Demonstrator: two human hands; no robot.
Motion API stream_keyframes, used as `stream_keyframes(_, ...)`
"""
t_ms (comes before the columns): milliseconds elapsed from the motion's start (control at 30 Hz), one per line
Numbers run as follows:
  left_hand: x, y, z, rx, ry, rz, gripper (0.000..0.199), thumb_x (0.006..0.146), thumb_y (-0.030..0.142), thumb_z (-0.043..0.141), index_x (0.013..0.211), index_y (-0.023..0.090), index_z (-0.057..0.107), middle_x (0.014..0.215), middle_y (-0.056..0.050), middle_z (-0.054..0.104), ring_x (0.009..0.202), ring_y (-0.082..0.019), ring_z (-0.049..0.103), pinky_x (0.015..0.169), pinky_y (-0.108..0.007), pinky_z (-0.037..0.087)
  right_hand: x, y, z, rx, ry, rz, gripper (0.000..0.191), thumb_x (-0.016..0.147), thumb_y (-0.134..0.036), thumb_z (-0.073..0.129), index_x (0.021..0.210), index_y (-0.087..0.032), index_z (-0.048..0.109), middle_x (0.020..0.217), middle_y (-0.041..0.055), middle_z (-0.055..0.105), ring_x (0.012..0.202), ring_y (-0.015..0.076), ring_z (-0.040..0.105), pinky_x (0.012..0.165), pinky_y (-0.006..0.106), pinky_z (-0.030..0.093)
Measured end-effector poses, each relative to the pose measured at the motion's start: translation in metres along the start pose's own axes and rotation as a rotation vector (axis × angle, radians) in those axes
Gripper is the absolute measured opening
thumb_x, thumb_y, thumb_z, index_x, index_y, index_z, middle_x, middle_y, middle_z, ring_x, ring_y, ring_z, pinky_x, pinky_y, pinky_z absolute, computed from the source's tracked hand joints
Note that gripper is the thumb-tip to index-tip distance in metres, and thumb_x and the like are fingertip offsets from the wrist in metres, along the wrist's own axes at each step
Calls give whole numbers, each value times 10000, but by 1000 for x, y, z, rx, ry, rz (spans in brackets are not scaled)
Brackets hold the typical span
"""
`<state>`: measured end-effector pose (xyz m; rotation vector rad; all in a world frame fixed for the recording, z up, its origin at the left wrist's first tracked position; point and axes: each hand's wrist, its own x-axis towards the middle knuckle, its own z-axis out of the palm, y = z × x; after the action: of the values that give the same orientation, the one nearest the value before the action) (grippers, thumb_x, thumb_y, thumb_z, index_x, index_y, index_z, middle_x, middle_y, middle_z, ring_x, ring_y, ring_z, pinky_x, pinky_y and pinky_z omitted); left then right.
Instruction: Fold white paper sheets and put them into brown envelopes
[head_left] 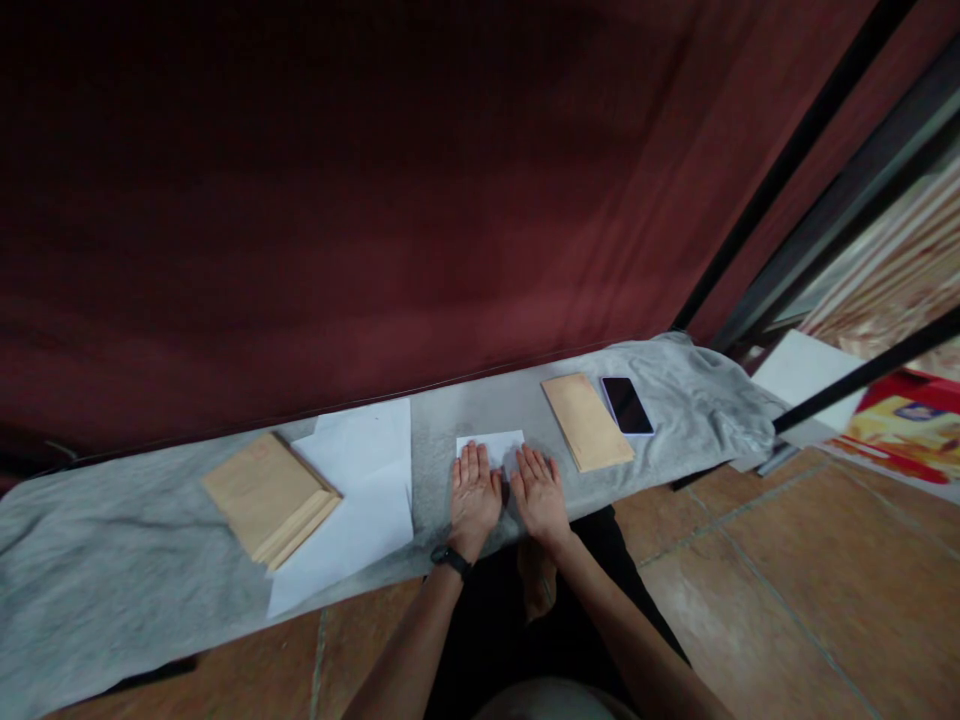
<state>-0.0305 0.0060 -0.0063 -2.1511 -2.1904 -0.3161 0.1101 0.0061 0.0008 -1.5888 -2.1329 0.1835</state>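
Observation:
A small white paper [491, 441] lies on the grey cloth [442, 420] in front of me. My left hand [474, 497] rests flat on its left part, fingers stretched out, with a dark band on the wrist. Flat on the right part lies my right hand [540, 492], its fingers also extended. The two hands are close together, and their palms hide the paper's lower part. To the right is a brown envelope stack [589, 422]. Larger white sheets [375, 490] spread out on the left, partly under a thicker pile of brown envelopes [266, 490].
A dark phone [628, 405] lies right of the nearer envelopes. Behind the narrow cloth-covered surface rises a dark red panel [450, 220]. Black poles [787, 170] stand at the right, near a red and yellow box [907, 425]. Brown floor tiles [750, 580] show below.

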Motion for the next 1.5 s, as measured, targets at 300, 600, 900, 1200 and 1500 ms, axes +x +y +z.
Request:
stream_keyframes(300, -1, 0, 0, 39, -67, 44, 571, 988, 214, 301, 1553, 129, 312, 1640, -142, 237, 1528, -292, 165, 1233, -505, 192, 15, -13, 5, -40, -126, -111, 477, 1065, -347, 298, 1477, -179, 469, 1542, 90, 446, 1447, 229, 382, 1196, 442, 228)
stream_keyframes(600, 0, -8, -4, -24, -49, 176, 576, 994, 252, 307, 1562, 154, 288, 1628, -109, 283, 1522, -250, 206, 1240, -495, 176, 18, -2, 10, -77, -93, -53, 514, 1059, -357, 300, 1506, -135, 421, 1569, 125, 393, 1461, 270, 348, 1194, 465, 195)
stream_keyframes(900, 1, -10, -5, -57, -18, 247, 553, 1003, 305, 316, 1526, 130, 362, 1622, -109, 289, 1522, -243, 201, 1253, -486, 154, 17, 10, 19, -85, -18, -11, 523, 1037, -312, 321, 1505, -96, 413, 1540, 155, 439, 1440, 289, 374, 1191, 496, 192)
stream_keyframes(1200, 0, -9, -9, -48, -3, 271, 548, 1008, 302, 311, 1518, 107, 363, 1614, -125, 307, 1518, -250, 215, 1251, -503, 149, 15, 17, 21, -102, -33, 7, 544, 1034, -330, 320, 1517, -88, 386, 1555, 166, 412, 1456, 289, 344, 1195, 508, 180)
stream_keyframes(1500, 1, -7, -12, -40, -23, 278, 551, 1004, 307, 317, 1508, 92, 377, 1611, -140, 307, 1516, -263, 218, 1251, -514, 140, 14, 18, 25, -82, -10, 10, 552, 1024, -342, 332, 1518, -101, 389, 1553, 165, 415, 1451, 294, 351, 1192, 526, 192)
